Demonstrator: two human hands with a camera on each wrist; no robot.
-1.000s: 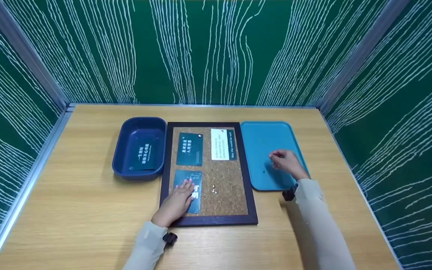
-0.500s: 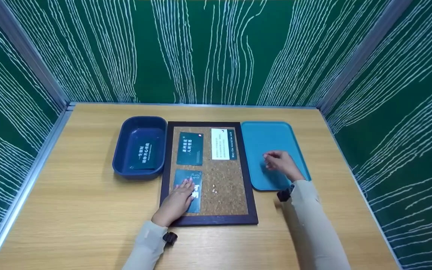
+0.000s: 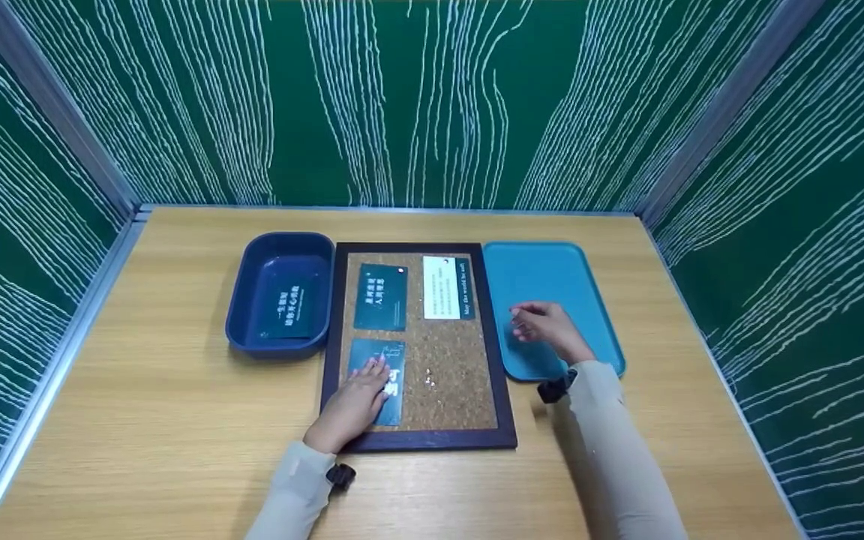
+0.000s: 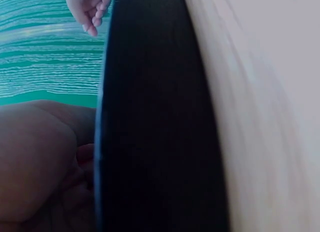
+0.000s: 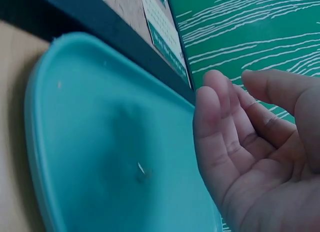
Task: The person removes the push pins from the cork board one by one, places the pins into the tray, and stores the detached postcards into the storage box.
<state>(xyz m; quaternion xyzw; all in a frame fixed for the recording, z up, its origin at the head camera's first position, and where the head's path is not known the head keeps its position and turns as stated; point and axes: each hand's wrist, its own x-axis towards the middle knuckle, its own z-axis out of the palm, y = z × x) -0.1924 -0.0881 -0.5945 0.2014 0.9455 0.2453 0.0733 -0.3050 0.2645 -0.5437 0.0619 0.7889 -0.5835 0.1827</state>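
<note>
On the framed corkboard [image 3: 454, 345], my left hand [image 3: 353, 405] lies with its fingers extended over a blue-green card [image 3: 391, 409], covering part of it. My right hand [image 3: 544, 326] is over the blue tray [image 3: 552, 277], fingers bent and thumb near them. The right wrist view shows the right hand [image 5: 260, 137] from the palm side; I cannot tell whether something small is between its fingertips. Below it, a small shiny clear piece [image 5: 142, 169] lies in the tray. Two more cards lie on the cork: a dark green one [image 3: 383, 300] and a white-and-green one [image 3: 443, 289].
A navy bin [image 3: 241, 315] holding a green card [image 3: 286, 309] stands left of the board. Small shiny bits [image 3: 430, 377] sit on the cork beside the pressed card. Green walls with white lines [image 3: 447, 105] enclose the wooden table [image 3: 177, 420].
My right hand has moved left over the tray, nearer the board, with its fingers still bent. The left hand stays on the card.
</note>
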